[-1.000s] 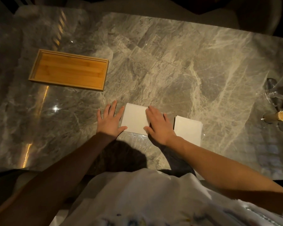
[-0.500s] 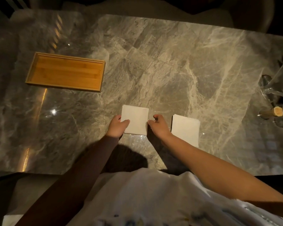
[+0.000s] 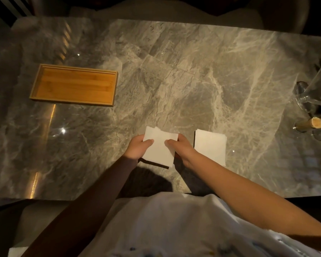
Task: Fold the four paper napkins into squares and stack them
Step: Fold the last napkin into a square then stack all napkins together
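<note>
A white folded napkin is held just above the marble table near its front edge. My left hand grips its left side, thumb on top. My right hand grips its right side, thumb on top. The napkin's near edge is lifted and throws a dark shadow on the table. Its far corner shows loose, uneven layers. To the right, a white stack of folded napkins lies flat on the table, apart from my right hand.
An empty wooden tray sits at the back left. At the right edge stand a clear glass object and a cork-topped item. My white shirt fills the bottom of the view.
My hands went from pressing flat on the napkin to pinching its two sides. The napkin has come up off the table and toward me.
</note>
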